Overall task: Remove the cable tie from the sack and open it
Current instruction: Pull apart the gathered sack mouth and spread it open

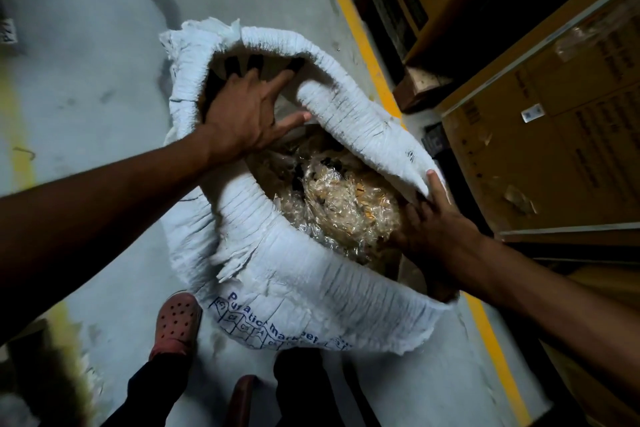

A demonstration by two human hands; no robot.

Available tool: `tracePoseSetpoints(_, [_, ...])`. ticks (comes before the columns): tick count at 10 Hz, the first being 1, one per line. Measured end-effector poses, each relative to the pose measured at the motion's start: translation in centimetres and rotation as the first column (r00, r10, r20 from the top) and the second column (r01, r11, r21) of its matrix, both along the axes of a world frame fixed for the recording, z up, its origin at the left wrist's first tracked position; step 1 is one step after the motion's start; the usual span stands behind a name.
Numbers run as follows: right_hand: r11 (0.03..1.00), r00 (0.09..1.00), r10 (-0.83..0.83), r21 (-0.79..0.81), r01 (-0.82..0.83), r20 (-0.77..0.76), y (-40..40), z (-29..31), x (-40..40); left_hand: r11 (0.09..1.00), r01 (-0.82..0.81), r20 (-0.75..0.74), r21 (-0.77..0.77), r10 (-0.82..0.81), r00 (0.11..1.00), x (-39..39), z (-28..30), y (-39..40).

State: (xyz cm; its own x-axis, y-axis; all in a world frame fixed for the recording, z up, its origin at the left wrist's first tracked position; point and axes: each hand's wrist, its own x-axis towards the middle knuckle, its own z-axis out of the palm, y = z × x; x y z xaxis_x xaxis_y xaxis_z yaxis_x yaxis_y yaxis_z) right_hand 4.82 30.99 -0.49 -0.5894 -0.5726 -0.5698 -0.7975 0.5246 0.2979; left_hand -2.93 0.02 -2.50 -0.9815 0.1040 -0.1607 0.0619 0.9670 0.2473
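On a grey warehouse floor beside stacked cartons [540,135], a white woven sack [304,291] stands with its mouth wide open, plastic-wrapped contents [343,208] exposed. No cable tie is visible, so the job looks nearly done. Left hand [242,114], fingers spread, presses the far rim; right hand [429,218] pinches the near-right edge.

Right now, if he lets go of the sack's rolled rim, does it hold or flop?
Likely flops: the woven sack rim already sags inward between left hand and right hand. Probably light, crinkly fabric; the plastic-wrapped contents sit too low to support it.
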Motion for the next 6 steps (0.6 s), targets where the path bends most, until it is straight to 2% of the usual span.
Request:
tracePoseSetpoints(1, [0.964,0.994,0.088,0.245,-0.103,0.071,-0.3,1.3,-1.0,0.997,0.068,0.034,0.024,-0.069,0.997,1.2,-0.1,-0.1])
tracePoseSetpoints(2, [0.968,0.994,0.077,0.234,-0.092,0.075,-1.4,2.8,-2.5,0.994,0.109,0.044,0.016,-0.110,0.993,2.3,-0.5,-0.2])
tracePoseSetpoints(4, [0.996,1.000,0.011,0.091,-0.010,-0.007,-2.3,2.3,-5.5,0.961,0.251,0.066,-0.118,-0.245,0.967,6.3,-0.1,1.0])
tracePoseSetpoints(5, [0.997,0.997,-0.074,-0.018,0.074,-0.008,-1.9,2.5,-6.6,0.943,0.314,0.180,-0.107,-0.292,0.939,9.6,-0.2,1.4])
tracePoseSetpoints(6, [0.986,0.986,-0.167,-0.027,0.167,0.004,-1.5,3.6,-7.6,0.945,0.311,0.379,-0.105,-0.251,0.891,11.7,-0.3,-0.1])
